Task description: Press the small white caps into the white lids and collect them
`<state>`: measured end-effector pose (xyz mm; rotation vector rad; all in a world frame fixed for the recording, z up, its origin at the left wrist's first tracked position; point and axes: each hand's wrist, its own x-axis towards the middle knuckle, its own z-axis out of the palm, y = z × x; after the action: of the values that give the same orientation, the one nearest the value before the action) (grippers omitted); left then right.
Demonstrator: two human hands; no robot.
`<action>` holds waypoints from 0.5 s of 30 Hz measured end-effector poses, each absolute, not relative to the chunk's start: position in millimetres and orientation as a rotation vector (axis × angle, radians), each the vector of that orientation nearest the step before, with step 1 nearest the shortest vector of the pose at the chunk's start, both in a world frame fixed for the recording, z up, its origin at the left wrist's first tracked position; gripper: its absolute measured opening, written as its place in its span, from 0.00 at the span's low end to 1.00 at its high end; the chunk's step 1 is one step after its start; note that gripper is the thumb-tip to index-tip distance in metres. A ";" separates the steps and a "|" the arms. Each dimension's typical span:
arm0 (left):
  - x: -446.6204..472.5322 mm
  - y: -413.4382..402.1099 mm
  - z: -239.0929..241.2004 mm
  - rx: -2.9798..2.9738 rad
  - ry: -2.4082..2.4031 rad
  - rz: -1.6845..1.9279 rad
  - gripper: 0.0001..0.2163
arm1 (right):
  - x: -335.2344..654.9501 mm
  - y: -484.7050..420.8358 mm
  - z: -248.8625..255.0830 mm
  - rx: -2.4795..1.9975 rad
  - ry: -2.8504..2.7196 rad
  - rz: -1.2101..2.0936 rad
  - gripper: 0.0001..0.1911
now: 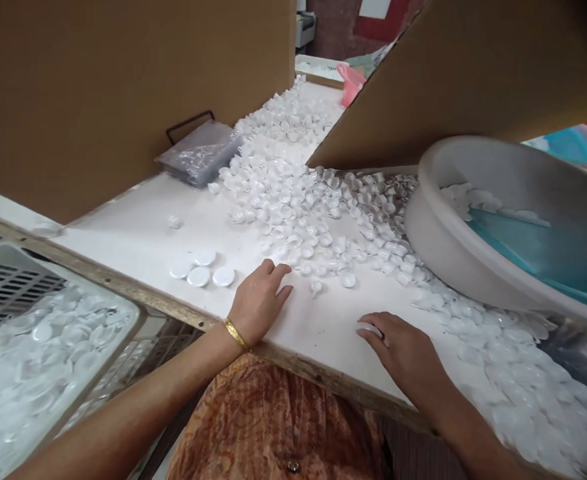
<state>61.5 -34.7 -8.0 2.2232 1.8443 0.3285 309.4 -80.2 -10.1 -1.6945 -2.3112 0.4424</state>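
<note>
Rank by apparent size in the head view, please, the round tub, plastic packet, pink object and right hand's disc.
1. Round tub
2. Plastic packet
3. Pink object
4. Disc in the right hand

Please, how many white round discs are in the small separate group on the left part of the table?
4: the leftmost disc, the back disc, the front disc and the rightmost disc, nearest the left hand. Any stacked underneath would be hidden.

No legible lettering or numbers
</note>
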 end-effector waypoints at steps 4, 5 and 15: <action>41.0 -26.7 -9.6 2.160 2.012 0.370 0.13 | 269.7 -68.8 -10.5 -1.452 -2.153 0.636 0.12; 36.4 -26.1 -10.8 2.169 2.020 0.367 0.12 | 259.1 -64.9 -11.3 -1.396 -2.131 0.657 0.13; 37.4 -42.5 -4.4 2.032 1.881 0.433 0.12 | 200.2 -19.0 -23.6 -1.203 -2.083 0.470 0.05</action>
<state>37.4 -42.5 -4.4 2.0322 1.8807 0.4327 200.2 -19.0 -23.6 -1.2034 -2.0834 0.4700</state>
